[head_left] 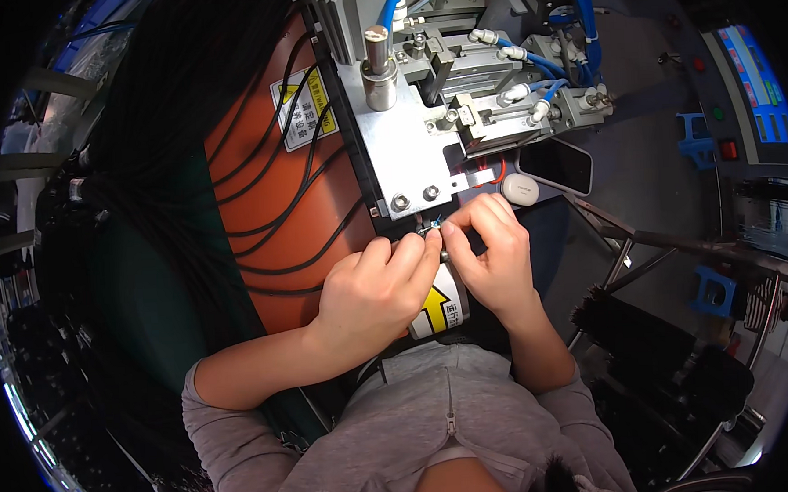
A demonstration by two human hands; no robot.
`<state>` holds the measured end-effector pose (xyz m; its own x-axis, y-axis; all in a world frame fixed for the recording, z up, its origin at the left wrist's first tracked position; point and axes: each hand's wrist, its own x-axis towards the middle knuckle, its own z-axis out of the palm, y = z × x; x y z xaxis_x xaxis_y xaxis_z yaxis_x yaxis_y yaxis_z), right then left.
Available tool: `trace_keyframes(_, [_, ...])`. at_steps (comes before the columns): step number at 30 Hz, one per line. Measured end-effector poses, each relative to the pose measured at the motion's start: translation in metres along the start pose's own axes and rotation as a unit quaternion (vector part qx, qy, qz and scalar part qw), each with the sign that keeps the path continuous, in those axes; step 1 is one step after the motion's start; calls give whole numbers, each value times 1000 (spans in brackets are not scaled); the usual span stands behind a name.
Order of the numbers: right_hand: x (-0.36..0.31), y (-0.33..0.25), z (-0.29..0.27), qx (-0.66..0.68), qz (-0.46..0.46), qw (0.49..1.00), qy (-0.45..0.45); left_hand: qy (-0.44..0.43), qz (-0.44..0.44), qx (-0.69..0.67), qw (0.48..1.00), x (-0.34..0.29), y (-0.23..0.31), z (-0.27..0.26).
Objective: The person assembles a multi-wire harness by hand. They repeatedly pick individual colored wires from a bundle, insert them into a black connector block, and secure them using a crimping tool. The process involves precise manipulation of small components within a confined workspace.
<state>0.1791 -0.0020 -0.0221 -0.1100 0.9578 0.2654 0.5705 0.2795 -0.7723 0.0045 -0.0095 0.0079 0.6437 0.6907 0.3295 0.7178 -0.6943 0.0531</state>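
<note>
My left hand and my right hand meet at the front edge of a metal machine. Both are closed in a pinch, fingertips almost touching. Between them show the ends of some thin wires, pale and bluish; their exact form is too small to tell. Several black cables run from a thick bundle on the left across an orange surface toward my left hand. Below my fingers is a white cylinder part with a yellow arrow label.
Blue air hoses feed the machine's cylinders. To its right lie a white earbud case and a phone. A control panel with a lit screen stands far right. Blue stools and a dark brush-like object are lower right.
</note>
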Motion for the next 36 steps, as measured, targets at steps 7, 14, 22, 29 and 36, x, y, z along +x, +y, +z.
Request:
trace_keyframes(7, [-3, 11, 15, 46, -37, 995, 82, 1, -9, -8, 1000, 3, 0, 0])
trace_keyframes(14, [-13, 32, 24, 407, 253, 878, 1, 50, 3, -43, 998, 6, -4, 8])
trace_keyframes(22, [0, 9, 10, 80, -20, 994, 66, 103, 9, -38, 994, 1, -10, 11])
trace_keyframes(29, [-11, 28, 21, 173, 91, 976, 93, 52, -9, 2, 999, -3, -3, 12])
trace_keyframes(36, [-17, 22, 21, 271, 129, 938, 173, -39, -59, 86, 994, -23, 3, 2])
